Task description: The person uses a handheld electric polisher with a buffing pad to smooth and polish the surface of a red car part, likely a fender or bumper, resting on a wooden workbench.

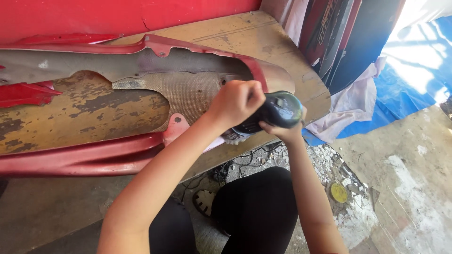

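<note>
A red vehicle body panel lies inside-up on a worn wooden board, with a patch of woven mesh on its grey inner face. A black hand-held power sander rests against the panel's near right edge. My left hand grips the sander's body from the left. My right hand holds it from below, mostly hidden behind the tool. The sanding pad under the tool is only partly visible.
A red wall runs along the top left. Dark panels lean at the upper right beside a white cloth and a blue tarp. My knees in black trousers are below. A yellow disc and rubble lie on the concrete floor.
</note>
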